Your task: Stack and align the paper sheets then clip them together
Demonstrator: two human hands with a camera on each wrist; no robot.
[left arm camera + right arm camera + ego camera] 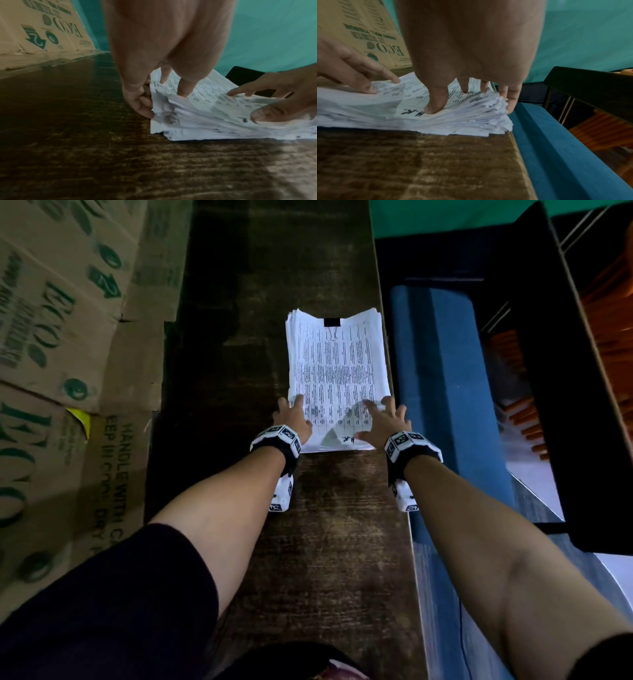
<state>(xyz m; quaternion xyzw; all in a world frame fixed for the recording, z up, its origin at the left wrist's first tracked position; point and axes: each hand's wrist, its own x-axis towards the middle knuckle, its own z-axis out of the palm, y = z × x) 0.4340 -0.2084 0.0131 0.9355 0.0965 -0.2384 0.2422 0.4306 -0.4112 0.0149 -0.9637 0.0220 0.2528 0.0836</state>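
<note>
A thick stack of printed paper sheets point(337, 371) lies on the dark wooden table point(325, 542), close to its right edge. A black binder clip point(332, 322) sits on the stack's far edge. My left hand point(293, 419) is at the near left corner: its thumb presses on top while curled fingers point(142, 106) grip the ragged side edge of the stack point(214, 115). At the near right corner, my right hand point(383, 422) has spread fingers. Its thumb point(435, 106) presses on the stack point(462, 119), and its outer fingers lie against the right side.
Printed cardboard boxes point(51, 337) line the table's left side. A blue padded bench point(442, 371) runs along the table's right edge, with a dark wooden frame point(548, 371) beyond it. A green wall stands behind.
</note>
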